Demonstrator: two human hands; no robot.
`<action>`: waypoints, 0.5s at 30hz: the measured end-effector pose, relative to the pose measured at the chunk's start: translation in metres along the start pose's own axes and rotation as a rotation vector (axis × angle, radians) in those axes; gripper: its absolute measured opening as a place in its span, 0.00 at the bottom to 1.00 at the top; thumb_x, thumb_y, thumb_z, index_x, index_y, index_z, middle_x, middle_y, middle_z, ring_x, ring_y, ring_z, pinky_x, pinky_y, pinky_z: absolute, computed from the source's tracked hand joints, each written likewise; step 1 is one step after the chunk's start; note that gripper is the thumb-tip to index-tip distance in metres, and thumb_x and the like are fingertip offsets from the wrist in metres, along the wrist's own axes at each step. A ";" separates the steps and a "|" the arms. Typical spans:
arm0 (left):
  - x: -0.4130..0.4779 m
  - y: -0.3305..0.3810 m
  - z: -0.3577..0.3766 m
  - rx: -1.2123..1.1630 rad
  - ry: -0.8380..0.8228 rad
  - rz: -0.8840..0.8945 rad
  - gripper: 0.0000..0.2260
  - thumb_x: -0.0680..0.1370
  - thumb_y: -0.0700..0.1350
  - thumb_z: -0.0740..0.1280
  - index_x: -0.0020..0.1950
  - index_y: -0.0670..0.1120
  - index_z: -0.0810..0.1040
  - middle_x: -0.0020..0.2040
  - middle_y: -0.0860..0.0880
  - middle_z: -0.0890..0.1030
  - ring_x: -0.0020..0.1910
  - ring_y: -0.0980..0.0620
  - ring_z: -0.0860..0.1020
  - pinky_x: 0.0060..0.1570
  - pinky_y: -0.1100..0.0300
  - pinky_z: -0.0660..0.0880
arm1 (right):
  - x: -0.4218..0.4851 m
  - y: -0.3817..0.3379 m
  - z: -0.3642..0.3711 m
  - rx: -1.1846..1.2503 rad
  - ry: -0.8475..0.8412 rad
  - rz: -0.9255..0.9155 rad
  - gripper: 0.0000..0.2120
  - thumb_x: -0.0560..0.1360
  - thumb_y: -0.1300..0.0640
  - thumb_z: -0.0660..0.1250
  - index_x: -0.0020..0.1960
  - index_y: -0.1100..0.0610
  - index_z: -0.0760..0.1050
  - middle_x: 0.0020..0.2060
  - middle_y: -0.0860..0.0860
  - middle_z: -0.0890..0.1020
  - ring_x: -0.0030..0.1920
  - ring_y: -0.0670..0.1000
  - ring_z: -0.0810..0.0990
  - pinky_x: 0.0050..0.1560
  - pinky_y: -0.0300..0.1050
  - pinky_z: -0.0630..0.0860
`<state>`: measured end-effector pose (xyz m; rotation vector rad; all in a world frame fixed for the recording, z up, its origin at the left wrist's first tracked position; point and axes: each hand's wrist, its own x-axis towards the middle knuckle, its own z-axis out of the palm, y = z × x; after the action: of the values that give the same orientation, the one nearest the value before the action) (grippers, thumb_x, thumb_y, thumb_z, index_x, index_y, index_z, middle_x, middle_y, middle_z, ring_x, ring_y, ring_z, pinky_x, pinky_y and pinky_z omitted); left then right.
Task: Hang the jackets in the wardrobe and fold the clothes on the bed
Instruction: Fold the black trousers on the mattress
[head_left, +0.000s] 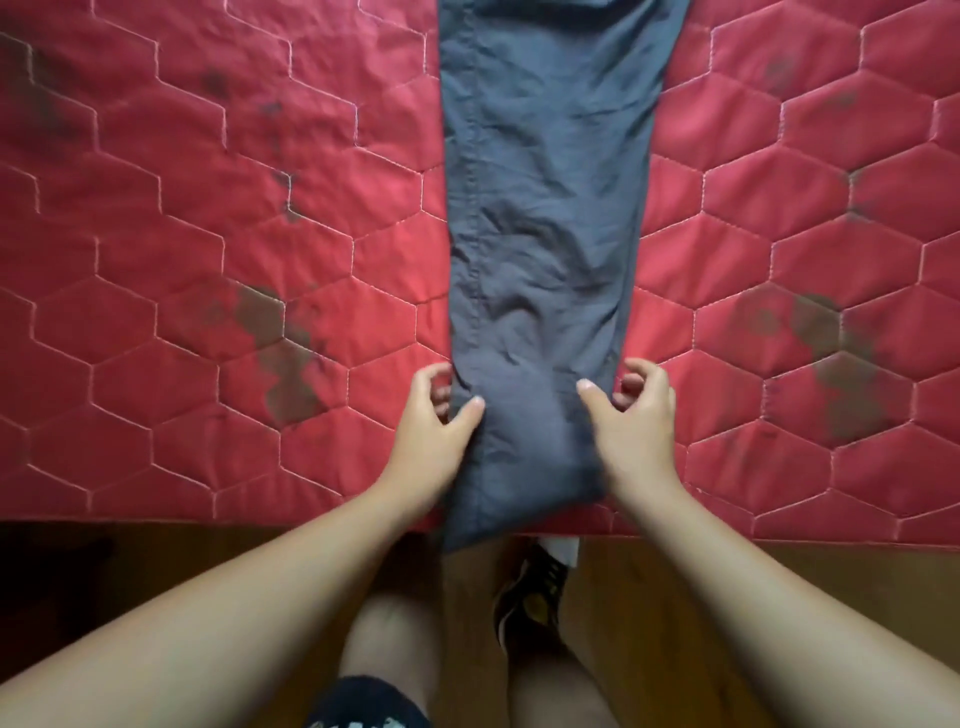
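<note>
Grey trousers (545, 208) lie stretched lengthwise on the red quilted mattress (208, 260), hem end drooping over the near edge. Left hand (436, 431) and right hand (634, 426) each pinch a side edge near the hem, thumbs on top, fingers curled in.

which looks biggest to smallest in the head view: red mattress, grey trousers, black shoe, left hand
1. red mattress
2. grey trousers
3. left hand and black shoe: alike, shoe partly hidden, so unranked
</note>
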<state>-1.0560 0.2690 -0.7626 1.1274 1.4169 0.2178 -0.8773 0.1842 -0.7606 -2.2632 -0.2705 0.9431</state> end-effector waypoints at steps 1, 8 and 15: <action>-0.014 -0.007 0.002 -0.042 -0.032 -0.043 0.18 0.78 0.38 0.72 0.64 0.50 0.71 0.56 0.50 0.82 0.55 0.52 0.81 0.59 0.62 0.76 | -0.004 0.002 -0.007 0.023 -0.072 0.084 0.18 0.75 0.55 0.75 0.61 0.54 0.74 0.58 0.53 0.77 0.48 0.46 0.77 0.55 0.40 0.71; -0.064 0.003 0.005 -0.279 -0.173 -0.126 0.24 0.78 0.38 0.72 0.66 0.58 0.68 0.62 0.47 0.82 0.61 0.49 0.81 0.61 0.52 0.78 | -0.024 0.014 -0.042 0.215 -0.419 0.069 0.24 0.78 0.58 0.72 0.68 0.46 0.67 0.47 0.56 0.85 0.41 0.48 0.85 0.42 0.42 0.80; -0.096 0.015 -0.007 -0.331 -0.335 -0.268 0.12 0.81 0.39 0.65 0.63 0.45 0.78 0.57 0.46 0.85 0.57 0.48 0.83 0.52 0.59 0.80 | -0.053 0.016 -0.061 0.313 -0.557 0.112 0.06 0.80 0.54 0.70 0.57 0.52 0.77 0.43 0.48 0.85 0.41 0.44 0.84 0.36 0.35 0.76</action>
<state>-1.0762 0.2116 -0.6870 0.6583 1.1649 0.0637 -0.8743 0.1193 -0.7098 -1.7129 -0.2158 1.5515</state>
